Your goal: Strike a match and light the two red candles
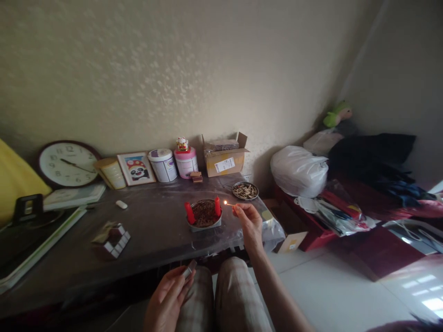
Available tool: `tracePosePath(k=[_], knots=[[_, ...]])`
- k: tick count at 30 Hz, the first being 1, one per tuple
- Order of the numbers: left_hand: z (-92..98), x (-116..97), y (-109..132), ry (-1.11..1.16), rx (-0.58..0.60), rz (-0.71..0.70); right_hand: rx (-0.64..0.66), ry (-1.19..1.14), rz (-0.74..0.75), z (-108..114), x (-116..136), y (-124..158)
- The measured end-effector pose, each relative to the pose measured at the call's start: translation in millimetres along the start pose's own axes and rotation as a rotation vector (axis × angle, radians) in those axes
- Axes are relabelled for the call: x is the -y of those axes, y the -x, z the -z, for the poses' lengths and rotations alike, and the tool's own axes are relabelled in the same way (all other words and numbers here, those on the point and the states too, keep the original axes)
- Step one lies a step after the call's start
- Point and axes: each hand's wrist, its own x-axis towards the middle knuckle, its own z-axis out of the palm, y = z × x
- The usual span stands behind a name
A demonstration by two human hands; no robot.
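R hand [251,223] pinches lit, thin, pale wooden match [230,204] by unlit end; prob. light, brittle, best held there. L hand [169,293] grips small grey boxlike item [189,269].

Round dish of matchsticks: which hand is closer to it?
Right. The right hand is just in front of the round dish, apart from it, pinching a lit match. The left hand is farther away, low by the lap, holding a small boxlike item.
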Motion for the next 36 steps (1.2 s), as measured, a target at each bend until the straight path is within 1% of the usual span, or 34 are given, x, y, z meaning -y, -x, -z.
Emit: tracePosePath(k=[4,10,19,25,31,36], knots=[[4.2,1.3,-3.4,0.005,0.0,0.003,0.014,0.027,0.0,-6.6,0.3,-4.8],[13.2,4.7,-8.9,-0.005,0.042,-0.027,0.016,0.084,0.014,-15.5,-1.1,-13.2],[18.8,5.9,-10.0,-0.004,0.027,-0.022,0.019,0.172,0.03,-19.1,-9.2,-22.2],[22.2,6.3,-15.6,-0.02,-0.006,-0.025,0.009,0.181,0.048,-24.8,-11.0,-25.1],[27.0,7.3,-19.9,-0.02,-0.003,-0.007,0.025,0.197,0.049,-26.3,-13.5,-29.1],[27.1,6.6,-19.7,0.0,-0.004,0.001,0.045,0.191,0.033,-28.1,-16.1,-31.8]])
